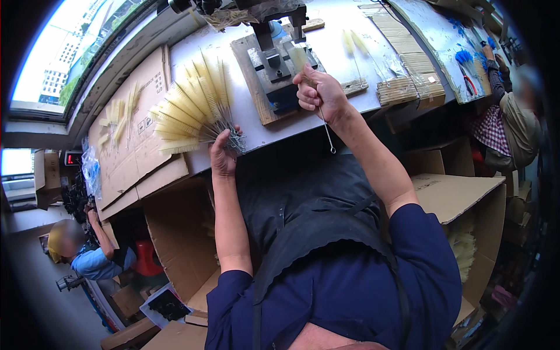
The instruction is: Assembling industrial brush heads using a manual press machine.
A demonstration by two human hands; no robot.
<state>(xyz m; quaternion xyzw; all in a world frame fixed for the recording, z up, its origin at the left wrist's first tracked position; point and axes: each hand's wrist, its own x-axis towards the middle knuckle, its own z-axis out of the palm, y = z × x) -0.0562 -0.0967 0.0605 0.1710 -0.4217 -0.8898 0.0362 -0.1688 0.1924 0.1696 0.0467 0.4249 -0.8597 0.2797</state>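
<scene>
My left hand [223, 153] is closed round the wire stems of a fanned bunch of bottle brushes [192, 108], their pale yellow bristles pointing away and to the left. The looped wire ends stick out at its right side. My right hand [322, 96] grips a single bottle brush [299, 57] by its bristle part. That brush's wire stem hangs down below the fist and ends in a small loop. Just beyond the right hand stands a dark metal bench press [273, 61] on a wooden board [265, 114]; whether the brush tip touches it I cannot tell.
Loose brushes lie on flattened cardboard [137, 125] at left; two more brushes [354, 44] lie right of the press. Cardboard strips [402, 58] cross the table. Open boxes [181, 233] stand at both my sides. Co-workers sit at far left and far right, near red-handled pliers [469, 84].
</scene>
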